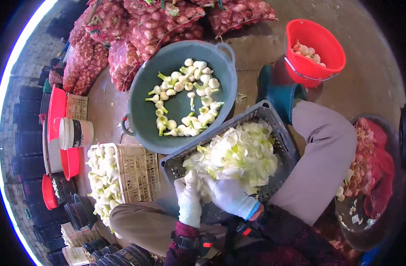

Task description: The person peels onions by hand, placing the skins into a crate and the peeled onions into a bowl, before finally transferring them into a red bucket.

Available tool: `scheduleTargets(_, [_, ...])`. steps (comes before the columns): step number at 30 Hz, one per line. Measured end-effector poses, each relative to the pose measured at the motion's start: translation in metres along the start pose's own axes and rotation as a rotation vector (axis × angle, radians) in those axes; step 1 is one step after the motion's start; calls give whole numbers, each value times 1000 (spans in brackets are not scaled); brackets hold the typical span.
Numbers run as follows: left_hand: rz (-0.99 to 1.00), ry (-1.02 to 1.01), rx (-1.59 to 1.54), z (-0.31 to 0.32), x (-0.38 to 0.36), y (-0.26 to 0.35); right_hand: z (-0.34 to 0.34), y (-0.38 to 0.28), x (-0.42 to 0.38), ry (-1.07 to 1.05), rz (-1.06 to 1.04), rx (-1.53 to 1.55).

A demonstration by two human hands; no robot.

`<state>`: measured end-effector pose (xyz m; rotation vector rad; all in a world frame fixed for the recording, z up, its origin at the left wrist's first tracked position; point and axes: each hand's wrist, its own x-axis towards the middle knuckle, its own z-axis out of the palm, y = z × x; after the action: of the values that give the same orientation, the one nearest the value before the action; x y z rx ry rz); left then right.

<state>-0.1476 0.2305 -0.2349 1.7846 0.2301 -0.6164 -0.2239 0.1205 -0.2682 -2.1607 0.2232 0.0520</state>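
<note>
My left hand (188, 197), in a white glove, is closed at the near left corner of a black plastic crate (283, 133). Beside it, my right hand (233, 197), gloved too, has its fingers curled in towards the left one. Whatever lies between the fingers is hidden by the gloves. Pale green-white garlic skins (238, 153) are heaped in the crate just beyond both hands. Past the crate, a big grey-green basin (143, 99) holds peeled garlic bulbs (202, 122) with short stems, scattered in a rough ring.
A cream crate (138, 173) full of garlic bulbs stands at left. Red net sacks (136, 26) of garlic are piled at the back. A red bucket (316, 51) with some bulbs is at back right. Unpeeled garlic (362, 164) and red netting lie in a dark tub at right.
</note>
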Motion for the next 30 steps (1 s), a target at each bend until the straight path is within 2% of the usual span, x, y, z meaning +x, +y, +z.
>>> scheduleTargets(1, [-5, -2, 4, 1, -1, -1, -2, 1, 1, -56, 70, 118])
scheduleTargets(2, [13, 34, 65, 3, -1, -1, 5, 8, 4, 73, 97, 311])
scheduleTargets(3, [32, 67, 125, 4, -1, -2, 9, 17, 7, 77, 102, 313])
scheduleTargets(5, [5, 37, 74, 3, -2, -2, -7, 28, 16, -40, 129, 664])
scheduleTargets(6, [-14, 13, 16, 1, 0, 0, -26, 23, 10, -24, 257, 360])
scheduleTargets(7, [-9, 10, 13, 1, 2, 0, -34, 15, 8, -19, 255, 355])
scheduleTargets(9, [-17, -49, -25, -1, 6, -4, -36, 4, 8, 134, 3, 93])
scheduleTargets(10, [-19, -54, -23, -1, 5, -1, -21, 9, 12, 84, -70, 18])
scheduleTargets(11, [-43, -96, -17, -1, 3, 5, -15, 12, 14, 85, -64, 18])
scheduleTargets(13, [-72, -129, -15, -4, 2, 12, -5, 17, 16, 146, -7, 246])
scheduleTargets(14, [-73, -177, -46, -7, 3, 15, -1, 19, 19, 99, 96, 247])
scheduleTargets(15, [-71, -225, -83, -11, 6, 17, 6, 24, 21, 98, 102, 246])
scheduleTargets(16, [-63, -315, -106, -15, 9, 21, 7, 26, 25, 98, 185, 602])
scheduleTargets(17, [-61, -322, -110, -14, 8, 23, 6, 27, 28, 97, 265, 957])
scheduleTargets(18, [-1, -373, -198, -14, 3, 27, 2, 29, 24, 58, 361, 1171])
scheduleTargets(19, [65, -422, -289, -12, 2, 32, 1, 31, 22, 55, 356, 1162])
scheduleTargets(20, [38, -434, -361, -16, 3, 29, 0, 33, 19, 88, 387, 1305])
scheduleTargets(21, [33, -364, -277, -14, 2, 30, -1, 35, 19, 123, 419, 1452])
scheduleTargets(22, [85, -284, -161, -14, 1, 25, -20, 26, 19, 63, 514, 1372])
scheduleTargets(23, [132, -200, -52, -16, -2, 16, -17, 26, 21, 59, 516, 1361])
scheduleTargets(24, [51, -232, -169, -20, -3, -1, -8, 25, 23, 172, 369, 1096])
scheduleTargets(25, [-22, -144, -217, -9, -10, -2, 2, 23, 23, 272, 222, 830])
scheduleTargets(26, [-12, -135, -241, 2, -13, -3, 11, 23, 25, 310, 123, 783])
scheduleTargets(29, [-37, -201, -302, 6, -14, -6, 14, 17, 24, 328, 59, 623])
scheduleTargets(30, [-89, -257, -331, 5, -12, -9, 9, 17, 22, 214, 130, 635])
